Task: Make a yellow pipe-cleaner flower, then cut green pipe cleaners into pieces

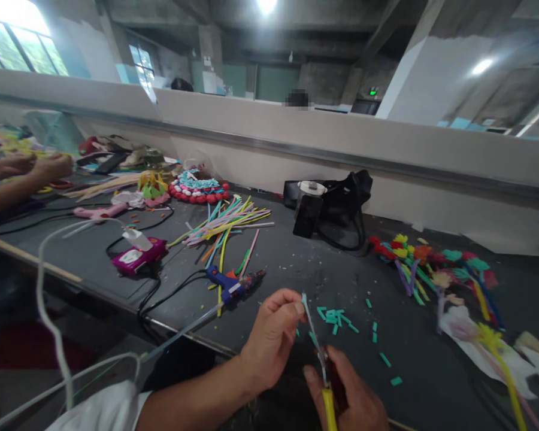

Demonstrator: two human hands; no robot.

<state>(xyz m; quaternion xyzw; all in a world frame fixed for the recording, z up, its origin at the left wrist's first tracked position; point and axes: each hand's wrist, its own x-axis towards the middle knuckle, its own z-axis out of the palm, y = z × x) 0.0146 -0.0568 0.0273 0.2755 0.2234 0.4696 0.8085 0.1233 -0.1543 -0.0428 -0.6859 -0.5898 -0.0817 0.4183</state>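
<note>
My left hand is pinched near the table's front edge, with a small teal piece at its fingertips. Scissors with a yellow handle are in my right hand, their blades pointing up to the teal piece. Just beyond and to the right, several short green pieces lie on the dark table. To the left rests a blue glue gun, beside a heap of coloured pipe cleaners.
A purple power strip with cables is at the left, near a pink glue gun. Behind are a phone and a black bag. Fuzzy flowers lie right. Another person's hands are far left.
</note>
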